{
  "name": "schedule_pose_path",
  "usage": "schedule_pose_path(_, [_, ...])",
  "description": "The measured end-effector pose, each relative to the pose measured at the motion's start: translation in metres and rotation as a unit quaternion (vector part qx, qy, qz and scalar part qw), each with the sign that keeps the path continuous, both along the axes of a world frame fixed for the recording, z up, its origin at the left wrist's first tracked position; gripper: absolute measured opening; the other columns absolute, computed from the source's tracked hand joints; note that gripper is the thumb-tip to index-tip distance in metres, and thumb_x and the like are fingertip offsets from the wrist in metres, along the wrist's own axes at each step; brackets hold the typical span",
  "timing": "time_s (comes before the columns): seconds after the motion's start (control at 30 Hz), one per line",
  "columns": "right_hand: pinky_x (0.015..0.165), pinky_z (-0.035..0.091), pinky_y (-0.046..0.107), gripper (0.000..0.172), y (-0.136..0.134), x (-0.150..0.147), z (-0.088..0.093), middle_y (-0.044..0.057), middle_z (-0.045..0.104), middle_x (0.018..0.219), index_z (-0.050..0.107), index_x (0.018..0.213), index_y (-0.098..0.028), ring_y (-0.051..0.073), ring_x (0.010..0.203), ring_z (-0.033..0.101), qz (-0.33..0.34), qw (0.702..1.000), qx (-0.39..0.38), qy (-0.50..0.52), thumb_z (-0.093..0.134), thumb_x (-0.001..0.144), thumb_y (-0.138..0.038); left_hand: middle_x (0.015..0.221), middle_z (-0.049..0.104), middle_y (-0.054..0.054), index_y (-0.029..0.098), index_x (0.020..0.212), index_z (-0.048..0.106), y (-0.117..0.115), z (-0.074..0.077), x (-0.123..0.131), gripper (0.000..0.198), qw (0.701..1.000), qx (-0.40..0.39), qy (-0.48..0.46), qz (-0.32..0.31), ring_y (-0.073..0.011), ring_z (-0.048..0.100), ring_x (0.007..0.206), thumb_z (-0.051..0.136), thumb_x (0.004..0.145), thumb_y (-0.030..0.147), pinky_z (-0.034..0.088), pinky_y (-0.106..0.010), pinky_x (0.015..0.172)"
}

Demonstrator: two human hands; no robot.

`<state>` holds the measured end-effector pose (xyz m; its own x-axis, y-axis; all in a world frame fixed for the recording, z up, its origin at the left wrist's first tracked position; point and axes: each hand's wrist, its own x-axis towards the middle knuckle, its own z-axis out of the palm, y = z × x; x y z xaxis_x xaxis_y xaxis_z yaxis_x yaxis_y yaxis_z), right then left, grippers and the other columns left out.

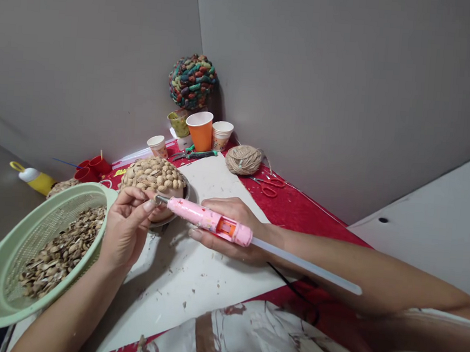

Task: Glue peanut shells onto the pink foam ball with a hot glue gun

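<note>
My right hand [231,227] is wrapped round a pink glue gun [209,221] with a long clear glue stick [305,265] sticking out behind. Its metal nozzle points left at the fingertips of my left hand [127,227]. That hand is pinched on something small, probably a shell piece, too small to make out. Just behind the fingers sits a dome covered with pistachio shells [153,176] on a dish. A pale green colander [2,282] with loose shells [60,252] stands at the left, touching my left wrist.
A white board [202,282] lies on the red cloth [297,211]. At the back stand an orange cup [200,131], paper cups [222,135], a twine ball [243,159], red scissors [269,187], green pliers [196,154], red cups [93,167], and a colourful shell ball [192,81]. Grey walls close the corner.
</note>
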<state>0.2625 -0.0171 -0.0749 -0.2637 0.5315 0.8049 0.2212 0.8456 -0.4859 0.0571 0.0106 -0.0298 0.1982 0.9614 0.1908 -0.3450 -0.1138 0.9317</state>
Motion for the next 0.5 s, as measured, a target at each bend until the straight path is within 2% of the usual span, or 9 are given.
schedule_pose_path(0.23, [0.052,0.028,0.020,0.032,-0.0038,0.0025,0.0069,-0.005,0.038,0.062,0.040,0.070,-0.018,0.005,0.053,0.035,-0.006,1.000,-0.002,-0.018,0.060,0.093,-0.026,0.078,0.066,0.002,0.018,0.079,0.065,0.0041,-0.0029,-0.0006,0.025,1.000,-0.011,-0.009,0.000,-0.0089,0.061,0.068,0.088,0.068,0.015,0.053,-0.018,0.061])
schedule_pose_path(0.5, [0.050,0.026,0.020,0.034,0.0005,-0.0002,0.0000,-0.006,0.036,0.061,0.038,0.068,-0.018,0.004,0.051,0.032,-0.011,1.000,0.013,0.005,0.061,0.092,-0.028,0.078,0.066,0.003,0.018,0.080,0.065,0.0021,-0.0010,-0.0009,0.025,0.999,-0.021,-0.025,-0.016,-0.0078,0.061,0.067,0.088,0.069,0.015,0.054,-0.017,0.061])
